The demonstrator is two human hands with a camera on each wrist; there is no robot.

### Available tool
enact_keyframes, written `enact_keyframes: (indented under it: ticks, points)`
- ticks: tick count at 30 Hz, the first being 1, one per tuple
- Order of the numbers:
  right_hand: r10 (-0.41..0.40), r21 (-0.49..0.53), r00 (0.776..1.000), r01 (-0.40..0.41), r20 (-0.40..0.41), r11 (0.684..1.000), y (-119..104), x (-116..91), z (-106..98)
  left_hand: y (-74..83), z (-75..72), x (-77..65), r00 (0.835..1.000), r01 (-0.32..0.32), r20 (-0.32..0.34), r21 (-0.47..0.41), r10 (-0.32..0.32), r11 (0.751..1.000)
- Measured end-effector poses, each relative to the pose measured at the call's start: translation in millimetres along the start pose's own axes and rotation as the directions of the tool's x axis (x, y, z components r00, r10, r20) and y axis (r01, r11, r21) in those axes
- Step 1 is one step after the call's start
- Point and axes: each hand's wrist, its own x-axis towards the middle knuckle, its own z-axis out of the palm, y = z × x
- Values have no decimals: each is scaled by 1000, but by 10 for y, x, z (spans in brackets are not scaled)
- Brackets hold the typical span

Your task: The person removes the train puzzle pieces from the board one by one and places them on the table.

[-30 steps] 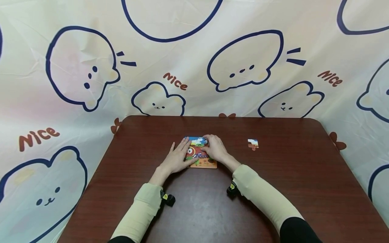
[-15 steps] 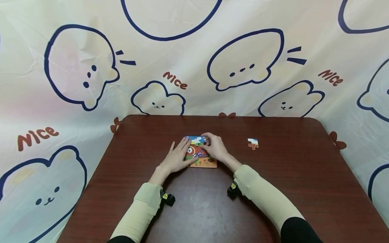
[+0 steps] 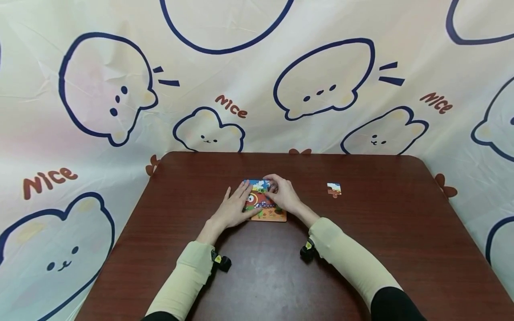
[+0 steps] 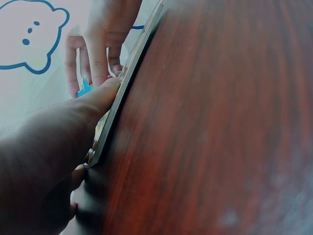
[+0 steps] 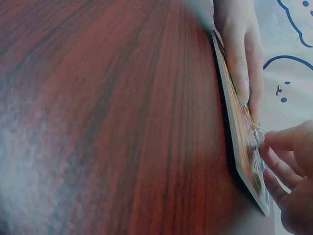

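Note:
A colorful jigsaw puzzle [image 3: 270,216], with a blue sky and a red cartoon figure, lies flat on the table. My left hand [image 3: 233,207] rests on its left side, fingers stretched over the edge and thumb across the lower part. At the upper right of the puzzle, my right hand [image 3: 286,195] pinches a puzzle piece between thumb and fingertips. Part of this piece [image 4: 84,88] shows blue in the left wrist view; in the right wrist view its thin edge [image 5: 259,128] stands tilted up from the puzzle. My right fingers hide most of it.
One loose puzzle piece [image 3: 334,189], blue-white above and brown below, lies to the right of the puzzle on the brown wooden table [image 3: 377,249]. A pale curtain [image 3: 257,80] with cartoon drawings hangs behind the table and along its sides.
My right fingertips have drawn up and slightly left at the puzzle's upper right, pinching a piece there. My left hand stays in place, and the loose piece has not moved.

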Motion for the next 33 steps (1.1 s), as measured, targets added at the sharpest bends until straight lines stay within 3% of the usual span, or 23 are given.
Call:
enact_keyframes:
  ticks: [10,33]
  points:
    - [-21,29,999,22,-31,999,30,-46,-53,8,14,-5,1000,0,7,-11,0,1000]
    - [55,168,998,-47,-40,985,291,-314,-558,-6,12,-3,1000,-2,-7,-2,2,1000]
